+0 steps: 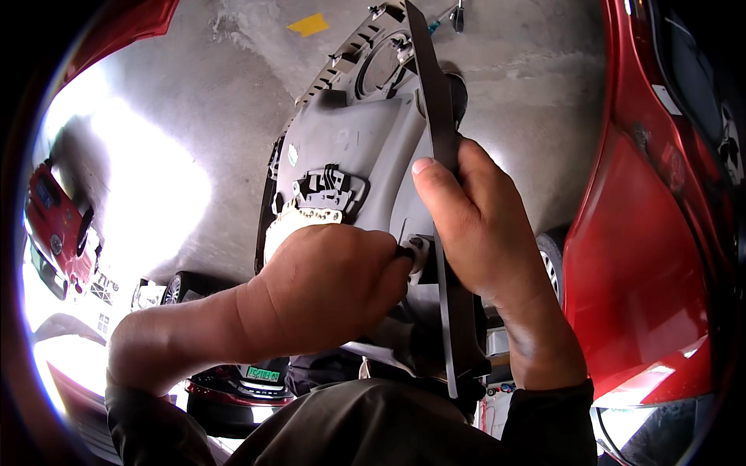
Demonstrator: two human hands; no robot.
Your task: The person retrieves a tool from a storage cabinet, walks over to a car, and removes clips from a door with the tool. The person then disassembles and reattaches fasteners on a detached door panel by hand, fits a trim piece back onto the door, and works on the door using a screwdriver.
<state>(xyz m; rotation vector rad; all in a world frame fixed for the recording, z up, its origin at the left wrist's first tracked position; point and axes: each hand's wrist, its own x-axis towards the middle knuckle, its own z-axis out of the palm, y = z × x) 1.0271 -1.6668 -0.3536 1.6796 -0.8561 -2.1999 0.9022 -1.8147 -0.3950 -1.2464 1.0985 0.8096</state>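
Observation:
A grey car panel lies below me, with a black bracket, a ringed opening near its far end and metal clips along its left edge. My right hand is closed around a long dark trim strip along the panel's right side, thumb on top. My left hand is closed low over the panel, its fingertips by a small white fitting beside the strip. It grips something small and dark that I cannot make out; a thin line shows just above it.
A red car body stands close on the right, a wheel behind it. More red bodywork is at the left. On the concrete floor are a yellow patch and a teal-handled tool beyond the panel. A dark car is below.

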